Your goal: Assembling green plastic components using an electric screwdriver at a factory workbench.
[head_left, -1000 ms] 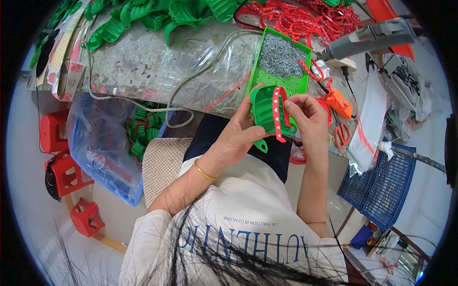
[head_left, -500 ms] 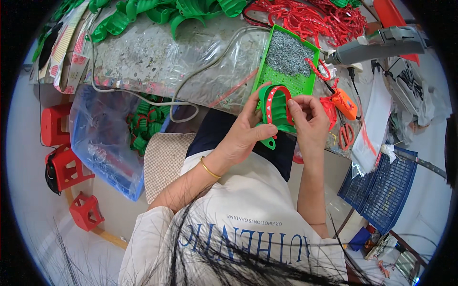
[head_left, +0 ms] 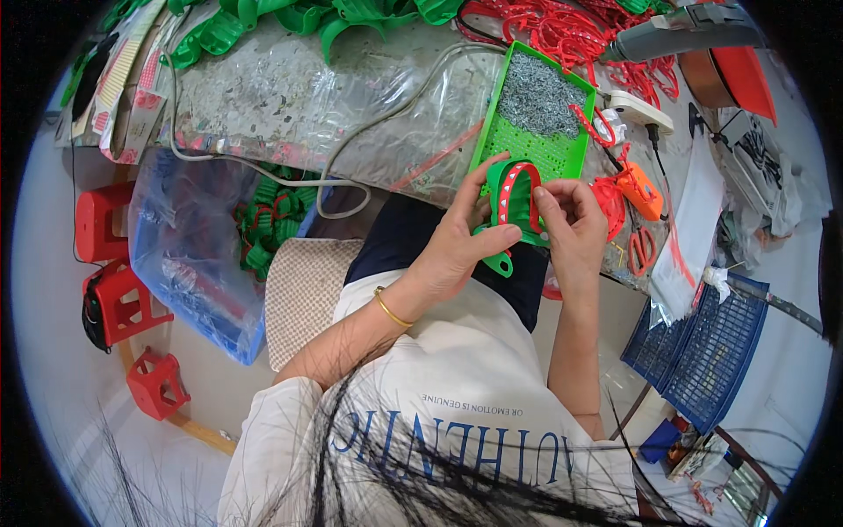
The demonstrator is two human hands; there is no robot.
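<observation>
Held in front of my lap is a curved green plastic piece (head_left: 520,209) with a ribbed inside and a small holed tab at its bottom. A red strip with white triangles (head_left: 504,204) runs along its arched edge. My left hand (head_left: 461,235) is closed around the piece's left side, thumb across the bottom. My right hand (head_left: 575,220) pinches the red strip and the rim at the right side with thumb and fingertips. What lies under those fingertips is hidden.
Just beyond my hands stands a green tray (head_left: 499,147) of small grey metal pieces (head_left: 537,95). Red cords (head_left: 562,35) and green plastic pieces (head_left: 351,13) are heaped at the back. Scissors (head_left: 642,250) lie right; a blue lined bin (head_left: 198,255) stands left. A grey cable (head_left: 386,116) crosses the table.
Both hands and the green piece have shifted very slightly to the right in the picture, and the view has moved a little. The hold on the piece looks the same.
</observation>
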